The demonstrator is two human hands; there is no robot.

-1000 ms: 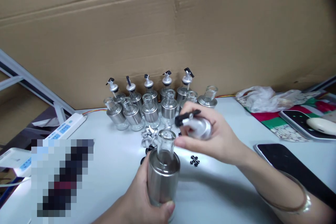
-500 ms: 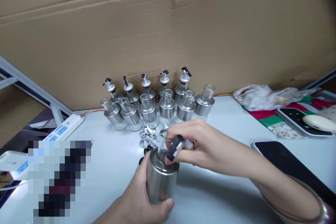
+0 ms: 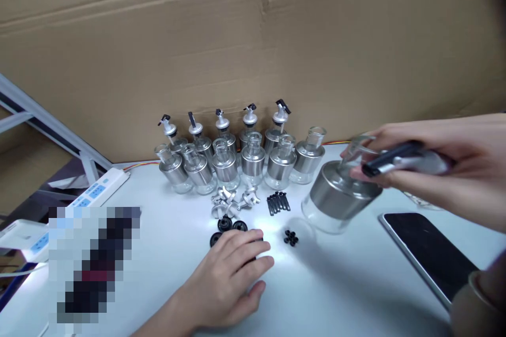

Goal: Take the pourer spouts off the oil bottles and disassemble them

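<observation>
My right hand (image 3: 446, 137) grips the neck of a glass bottle with a metal sleeve (image 3: 336, 195), which it holds slightly tilted at the right. Within the same hand lies a silver pour spout with a black lever (image 3: 430, 162). My left hand (image 3: 227, 274) is empty, its fingers apart, over some round black stoppers (image 3: 239, 226) that it partly covers. Just behind these are silver spout tops (image 3: 225, 202) in a loose pile. Thin black levers (image 3: 278, 203) lie side by side to their right, and tiny black pieces (image 3: 291, 238) form a cluster nearer me.
Several open bottles (image 3: 253, 162) stand in a front row, with spouted bottles (image 3: 223, 124) behind them against a cardboard wall (image 3: 177, 63). A dark phone-like device (image 3: 430, 253) lies at the right. On the left is a power strip (image 3: 103, 189) beside a blurred-out patch.
My right hand has carried the bottle and spout to the right. My left hand has let go of the bottle and now spreads over the black stoppers.
</observation>
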